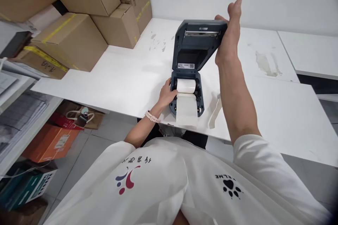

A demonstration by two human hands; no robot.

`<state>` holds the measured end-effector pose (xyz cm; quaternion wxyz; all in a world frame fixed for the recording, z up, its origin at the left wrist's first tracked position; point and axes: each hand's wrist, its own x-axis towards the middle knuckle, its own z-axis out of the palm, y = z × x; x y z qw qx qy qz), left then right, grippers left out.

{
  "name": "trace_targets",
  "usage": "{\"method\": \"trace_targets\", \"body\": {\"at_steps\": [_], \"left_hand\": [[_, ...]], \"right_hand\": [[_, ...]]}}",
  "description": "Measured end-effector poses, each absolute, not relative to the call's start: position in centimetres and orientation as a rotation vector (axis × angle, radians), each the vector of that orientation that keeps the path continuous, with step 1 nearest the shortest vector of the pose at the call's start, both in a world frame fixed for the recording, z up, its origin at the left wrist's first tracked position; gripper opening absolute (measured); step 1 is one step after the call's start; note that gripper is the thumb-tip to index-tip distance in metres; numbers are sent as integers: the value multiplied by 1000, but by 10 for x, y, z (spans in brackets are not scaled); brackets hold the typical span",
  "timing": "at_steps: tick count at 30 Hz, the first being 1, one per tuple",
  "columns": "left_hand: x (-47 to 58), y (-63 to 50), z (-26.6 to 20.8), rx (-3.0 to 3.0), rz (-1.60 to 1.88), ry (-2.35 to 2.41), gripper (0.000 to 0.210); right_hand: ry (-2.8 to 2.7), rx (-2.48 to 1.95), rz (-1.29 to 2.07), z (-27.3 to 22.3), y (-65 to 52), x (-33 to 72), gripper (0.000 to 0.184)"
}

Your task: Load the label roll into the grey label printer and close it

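Note:
A dark grey label printer [201, 102] stands on the white table with its lid [189, 47] raised on the rear hinge. Inside lies a white paper roll [186, 86], from which a strip of label paper [186, 109] runs out over the printer's front. My left hand [168, 94] grips the printer's left side, the thumb over the rim by the roll. At the lid's upper right edge, my right hand [229, 37] holds it up. Part of that hand's fingers is hidden behind the lid; others point upward.
A torn paper strip [216, 111] lies right of the printer, by the table's front edge. Cardboard boxes [71, 40] are stacked at the back left. Below left, shelving [31, 112] and an orange box [50, 142] stand near the floor. A white wall [258, 0] rises behind the table.

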<state>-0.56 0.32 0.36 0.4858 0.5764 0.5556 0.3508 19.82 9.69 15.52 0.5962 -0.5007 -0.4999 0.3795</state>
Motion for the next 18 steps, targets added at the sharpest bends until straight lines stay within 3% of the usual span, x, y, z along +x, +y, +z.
{"method": "trace_targets", "body": {"at_steps": [5,9,11,14,18], "left_hand": [[-4,6,5,1445,894,1357,82],[-5,8,7,1527,895,1372,82],[-7,11,8,1575,889,1378,81],[-8,17,9,1620,891,1339,80],[-9,24,5,1562,917,1264,81]], "right_hand": [[-1244,-1277,829,166,121,200,61],[-1489,-1173,11,148,77,196,49],[-1680,-1044,-171,130,46,193,37],[-2171,-1200,159,102,16,190,36],[-2689,-1565,549,79,27,183,69]]}}
